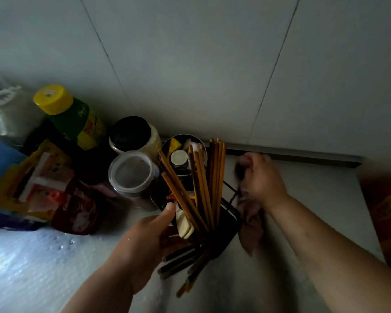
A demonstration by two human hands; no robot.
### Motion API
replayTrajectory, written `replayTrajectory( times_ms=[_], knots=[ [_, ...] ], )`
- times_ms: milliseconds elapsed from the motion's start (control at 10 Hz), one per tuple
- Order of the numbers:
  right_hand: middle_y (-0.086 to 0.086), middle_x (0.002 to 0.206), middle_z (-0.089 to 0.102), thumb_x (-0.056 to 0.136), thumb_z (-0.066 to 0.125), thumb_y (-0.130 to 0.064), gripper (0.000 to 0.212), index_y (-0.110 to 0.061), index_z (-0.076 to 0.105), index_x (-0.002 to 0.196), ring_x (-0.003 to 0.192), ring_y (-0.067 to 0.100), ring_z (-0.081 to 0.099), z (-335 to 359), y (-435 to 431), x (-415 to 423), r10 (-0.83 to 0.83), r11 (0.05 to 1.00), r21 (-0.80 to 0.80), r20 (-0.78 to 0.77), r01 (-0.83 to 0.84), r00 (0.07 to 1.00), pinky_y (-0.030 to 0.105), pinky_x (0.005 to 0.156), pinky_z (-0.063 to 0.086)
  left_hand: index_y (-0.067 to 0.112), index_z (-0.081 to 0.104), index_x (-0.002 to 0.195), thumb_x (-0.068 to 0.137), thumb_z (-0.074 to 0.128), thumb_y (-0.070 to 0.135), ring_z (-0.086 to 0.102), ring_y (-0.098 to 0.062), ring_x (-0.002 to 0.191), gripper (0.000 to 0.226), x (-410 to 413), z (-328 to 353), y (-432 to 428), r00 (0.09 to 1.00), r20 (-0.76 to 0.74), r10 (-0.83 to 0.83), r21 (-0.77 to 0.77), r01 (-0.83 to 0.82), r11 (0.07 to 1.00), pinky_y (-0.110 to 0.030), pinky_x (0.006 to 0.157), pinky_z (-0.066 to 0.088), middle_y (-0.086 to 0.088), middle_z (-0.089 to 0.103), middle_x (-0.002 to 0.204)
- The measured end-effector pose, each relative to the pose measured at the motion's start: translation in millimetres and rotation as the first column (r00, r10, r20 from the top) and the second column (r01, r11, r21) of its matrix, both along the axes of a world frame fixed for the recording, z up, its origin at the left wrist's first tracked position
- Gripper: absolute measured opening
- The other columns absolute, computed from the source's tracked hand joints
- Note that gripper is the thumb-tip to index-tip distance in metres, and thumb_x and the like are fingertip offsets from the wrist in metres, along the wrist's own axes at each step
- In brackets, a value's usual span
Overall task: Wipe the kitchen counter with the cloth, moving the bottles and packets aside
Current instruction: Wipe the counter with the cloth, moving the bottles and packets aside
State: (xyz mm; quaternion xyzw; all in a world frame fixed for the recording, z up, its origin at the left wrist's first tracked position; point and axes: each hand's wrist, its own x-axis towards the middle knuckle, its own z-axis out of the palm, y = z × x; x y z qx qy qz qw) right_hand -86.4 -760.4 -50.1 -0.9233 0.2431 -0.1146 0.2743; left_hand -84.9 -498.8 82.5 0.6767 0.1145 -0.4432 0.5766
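Observation:
My left hand grips a black chopstick holder full of wooden chopsticks, tilted above the grey counter. My right hand is closed on a dark brownish cloth that hangs down onto the counter just right of the holder, near the wall. A green bottle with a yellow cap, a black-lidded jar, a clear-lidded jar and several packets crowd the left of the counter.
A metal cup with small items stands by the wall behind the chopsticks. A red and yellow packet lies at the right edge. A clear bag sits far left. The near-left counter looks wet and glares.

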Motion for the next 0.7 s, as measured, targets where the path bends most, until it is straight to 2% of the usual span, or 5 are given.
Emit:
replayTrajectory(
  times_ms=[100, 200, 400, 500, 700],
  knots=[
    [0.008, 0.129, 0.050, 0.085, 0.064, -0.016, 0.046, -0.020, 0.053, 0.129, 0.122, 0.025, 0.039, 21.2, 12.6, 32.8, 0.238, 0.969, -0.107, 0.183, -0.221, 0.954, 0.029, 0.100, 0.033, 0.008, 0.067, 0.080, 0.094, 0.041, 0.037, 0.071, -0.016, 0.053, 0.041, 2.7, -3.2, 1.1, 1.000, -0.025, -0.006, -0.030, 0.005, 1.000, -0.021, 0.047, 0.054, -0.007, 0.074, 0.061],
    [0.007, 0.143, 0.044, 0.091, 0.059, -0.018, 0.048, -0.018, 0.047, 0.137, 0.134, 0.025, 0.036, 27.0, 24.3, 61.2, 0.404, 0.915, -0.036, 0.023, -0.403, 0.915, 0.036, 0.112, 0.029, 0.010, 0.061, 0.074, 0.096, 0.038, 0.035, 0.066, -0.010, 0.041, 0.041, 0.5, -3.5, 1.8, 0.999, 0.026, -0.034, -0.020, 0.034, 0.999, -0.016, 0.038, 0.048, -0.002, 0.068, 0.047],
    [-0.003, 0.146, 0.046, 0.086, 0.058, -0.030, 0.060, -0.026, 0.041, 0.143, 0.132, 0.023, 0.042, 2.5, 11.6, 58.4, 0.442, 0.829, -0.323, -0.120, -0.456, 0.889, 0.038, 0.097, 0.036, 0.011, 0.064, 0.076, 0.096, 0.038, 0.035, 0.062, -0.006, 0.036, 0.041, 4.3, -10.8, -3.0, 0.998, 0.067, -0.014, 0.047, 0.011, 0.999, -0.012, 0.032, 0.041, 0.000, 0.066, 0.043],
    [-0.003, 0.149, 0.043, 0.091, 0.030, -0.031, 0.054, -0.023, 0.043, 0.142, 0.135, 0.023, 0.039, 0.1, 1.5, 39.9, 0.384, 0.834, -0.341, -0.205, -0.433, 0.900, 0.040, 0.095, 0.036, 0.015, 0.063, 0.083, 0.095, 0.039, 0.038, 0.064, -0.003, 0.040, 0.035, 5.2, -12.9, -4.9, 0.995, 0.092, -0.032, 0.079, 0.025, 0.997, -0.011, 0.033, 0.042, 0.005, 0.067, 0.044],
    [0.002, 0.144, 0.049, 0.088, 0.028, -0.028, 0.055, -0.017, 0.047, 0.139, 0.131, 0.027, 0.046, -9.1, -39.6, -11.8, 0.185, 0.866, -0.405, -0.286, -0.294, 0.940, 0.048, 0.100, 0.035, 0.017, 0.063, 0.088, 0.092, 0.042, 0.046, 0.069, -0.005, 0.050, 0.036, 7.9, -28.4, -0.4, 0.992, 0.119, -0.037, 0.060, 0.030, 0.998, -0.014, 0.040, 0.048, 0.007, 0.071, 0.054]
  ],
)
